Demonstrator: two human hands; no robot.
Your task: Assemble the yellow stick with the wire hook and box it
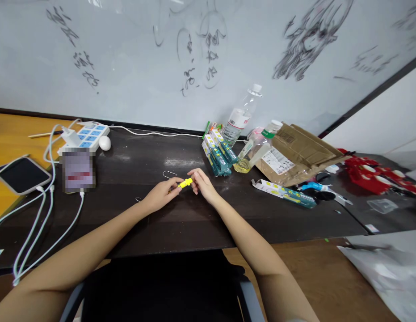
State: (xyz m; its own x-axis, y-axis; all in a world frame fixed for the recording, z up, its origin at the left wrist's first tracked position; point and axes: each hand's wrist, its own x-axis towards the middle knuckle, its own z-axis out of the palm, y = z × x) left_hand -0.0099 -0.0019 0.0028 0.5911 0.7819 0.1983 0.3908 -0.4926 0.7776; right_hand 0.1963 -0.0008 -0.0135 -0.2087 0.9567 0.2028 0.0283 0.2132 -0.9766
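Observation:
Above the dark table, my left hand (pixel 162 194) pinches a small yellow plastic piece (pixel 185 183) between thumb and fingers. The piece is slim, with a slightly knobbly outline; its exact kind is too small to make out. My right hand (pixel 203 184) meets its other end with curled fingertips, partly hiding that end. Just behind my left hand lies a bent metal wire hook (pixel 169 173). Another small wire hook (pixel 138 199) shows at the left of that hand's wrist.
Teal-and-white boxes (pixel 218 152) stand behind my right hand, beside two plastic bottles (pixel 239 118). A longer open box (pixel 284 193) and a flattened cardboard package (pixel 301 152) lie rightward. Left are a power strip (pixel 90 134), a phone (pixel 23 174) and white cables (pixel 43 223).

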